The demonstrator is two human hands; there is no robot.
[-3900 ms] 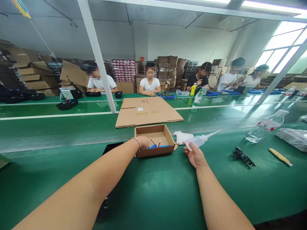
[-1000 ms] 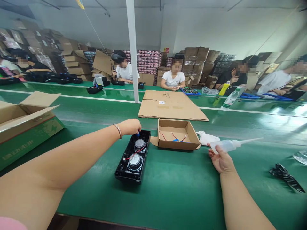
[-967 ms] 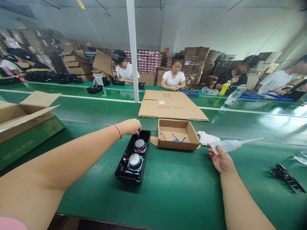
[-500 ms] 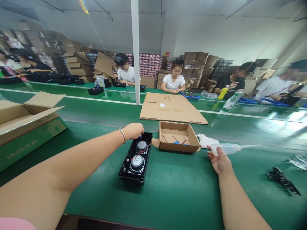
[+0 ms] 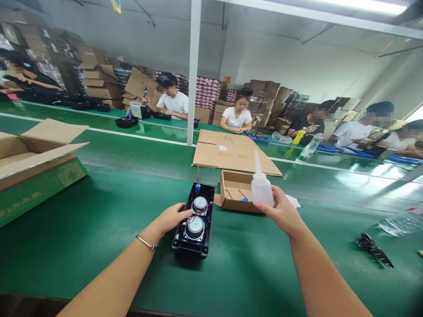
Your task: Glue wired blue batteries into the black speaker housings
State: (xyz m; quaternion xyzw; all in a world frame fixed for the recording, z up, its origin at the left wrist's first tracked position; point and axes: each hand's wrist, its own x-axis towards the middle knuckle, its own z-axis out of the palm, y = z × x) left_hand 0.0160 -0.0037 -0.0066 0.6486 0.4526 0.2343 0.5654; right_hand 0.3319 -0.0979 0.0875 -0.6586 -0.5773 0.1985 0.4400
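Both hands have moved since half a second ago. Back then the left hand [image 5: 172,219] was up at the far end of the black speaker case [image 5: 195,220], and now it has slid back to the case's near left side, with its fingers curled loosely against the edge. The right hand [image 5: 280,211] used to hold the squeeze bottle [image 5: 261,187] lying flat with its tip pointing right. Now the bottle stands up with its thin tip pointing at the ceiling, and the fingers are wrapped tight around its bottom part.

The case lies on the green table [image 5: 99,220], near the front edge, about in the middle. Two round speakers sit inside it, one behind the other. Red wires run over them, and a small blue plug [image 5: 197,188] sticks up at the far end.

Just beside the case, on its far right, is a small open cardboard box [image 5: 235,193] with little wires in it. A flat sheet of cardboard [image 5: 231,152] lies behind that. A big open carton [image 5: 29,163] sits by the left edge. A black comb-like part [image 5: 373,248] lies far off to the right.
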